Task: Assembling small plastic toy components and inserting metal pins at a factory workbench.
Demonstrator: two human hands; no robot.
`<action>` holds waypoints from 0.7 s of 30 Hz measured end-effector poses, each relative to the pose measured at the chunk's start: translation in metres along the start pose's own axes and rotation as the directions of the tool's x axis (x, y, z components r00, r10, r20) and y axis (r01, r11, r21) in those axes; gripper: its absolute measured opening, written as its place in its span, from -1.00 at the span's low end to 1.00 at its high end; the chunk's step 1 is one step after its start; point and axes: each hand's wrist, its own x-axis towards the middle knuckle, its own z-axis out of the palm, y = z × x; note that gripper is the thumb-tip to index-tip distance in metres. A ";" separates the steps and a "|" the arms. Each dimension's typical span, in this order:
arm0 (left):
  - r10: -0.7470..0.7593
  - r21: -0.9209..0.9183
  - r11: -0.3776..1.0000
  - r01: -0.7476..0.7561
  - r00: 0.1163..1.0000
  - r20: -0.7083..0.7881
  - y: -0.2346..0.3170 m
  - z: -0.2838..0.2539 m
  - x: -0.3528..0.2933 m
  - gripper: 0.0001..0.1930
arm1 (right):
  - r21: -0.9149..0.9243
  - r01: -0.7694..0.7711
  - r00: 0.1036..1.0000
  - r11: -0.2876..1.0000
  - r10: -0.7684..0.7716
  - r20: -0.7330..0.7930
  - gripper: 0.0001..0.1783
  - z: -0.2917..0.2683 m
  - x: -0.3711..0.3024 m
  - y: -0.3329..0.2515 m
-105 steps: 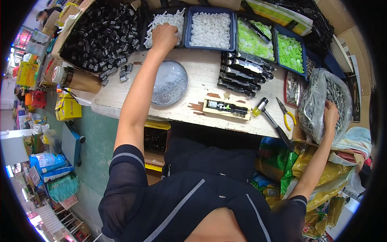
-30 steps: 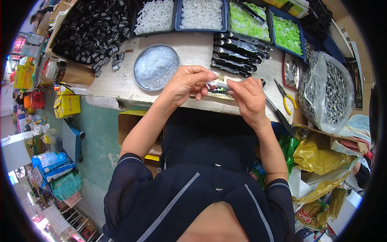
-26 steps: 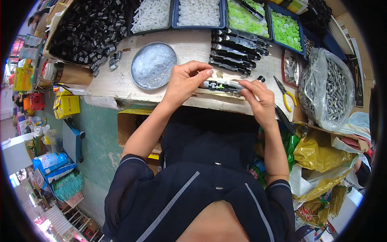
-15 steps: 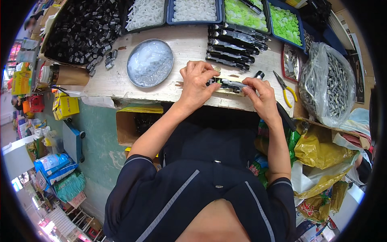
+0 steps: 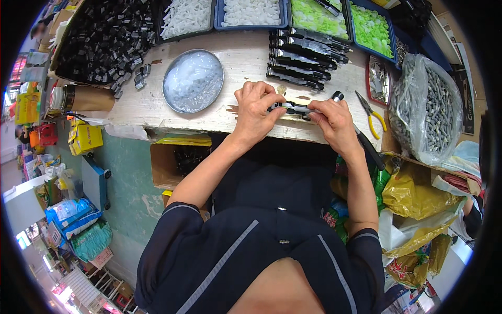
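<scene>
Near the front edge of the table, my left hand [image 5: 255, 109] pinches the left end of a long, narrow black assembly [image 5: 296, 109] with pale and light-green pieces along it. My right hand [image 5: 335, 123] has its thumb and fingers closed on the right end. The assembly lies level between both hands; its ends are hidden by my fingers. Just behind the right fingers is a black cylindrical tip [image 5: 337, 96]; I cannot tell what it belongs to. Farther back, several similar black assemblies [image 5: 300, 57] are stacked in a pile.
A round metal dish [image 5: 220, 94] with clear pieces stands left. Along the back are a heap of black parts [image 5: 104, 42] and trays [image 5: 285, 18] of white and green pieces. Yellow-handled pliers [image 5: 377, 123], a red-rimmed tray [image 5: 368, 89] and a bag of grey parts [image 5: 431, 112] lie right.
My right hand has shifted slightly left along the assembly, closer to my left hand. The left hand stays nearly in place, still gripping the left end.
</scene>
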 end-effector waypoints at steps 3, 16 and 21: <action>0.065 0.028 0.998 -0.065 0.998 -0.010 -0.001 0.000 -0.001 -0.84 | 0.057 0.020 0.999 0.998 -0.018 -0.034 -0.84 0.003 -0.001 0.006; 0.193 0.099 0.977 -0.188 0.980 -0.041 -0.004 0.002 -0.002 -0.91 | 0.118 -0.626 0.765 0.771 0.578 0.284 -0.78 -0.002 0.025 -0.002; 0.207 0.099 0.974 -0.202 0.977 -0.043 -0.003 0.001 -0.001 -0.91 | 0.101 -0.628 0.739 0.772 0.551 0.387 -0.77 -0.006 0.032 0.003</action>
